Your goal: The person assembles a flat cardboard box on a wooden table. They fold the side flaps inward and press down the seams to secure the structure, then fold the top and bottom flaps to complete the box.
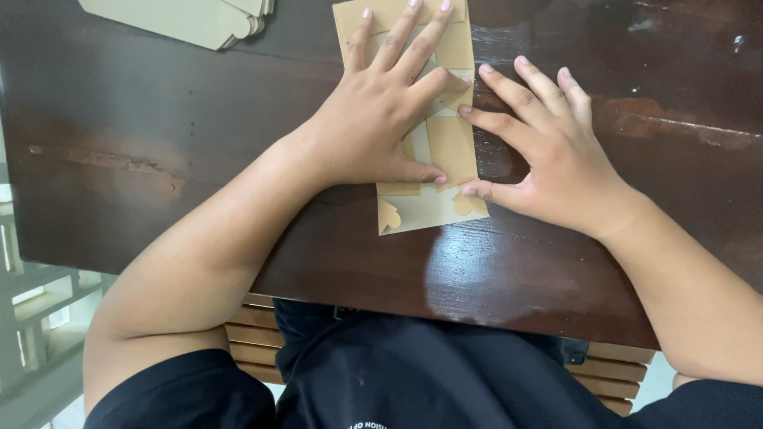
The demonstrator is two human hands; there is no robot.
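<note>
Both hands lie flat, fingers spread: left hand [381, 119] atop the folded cardboard blank [449, 151], right hand [548, 151] at its edge. Even palm pressure would likely sharpen the crease.

the left hand [380, 119] hides the cardboard piece's [449, 151] middle; the top edge crops the cardboard stack [191, 20].

Bare dark table [159, 119] lies open leftward; only the cardboard stack [191, 17] blocks the far-left corner

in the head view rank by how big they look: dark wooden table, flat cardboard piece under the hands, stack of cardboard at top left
1. dark wooden table
2. flat cardboard piece
3. stack of cardboard, though the frame cuts it off, so its rank is unsure.
</note>
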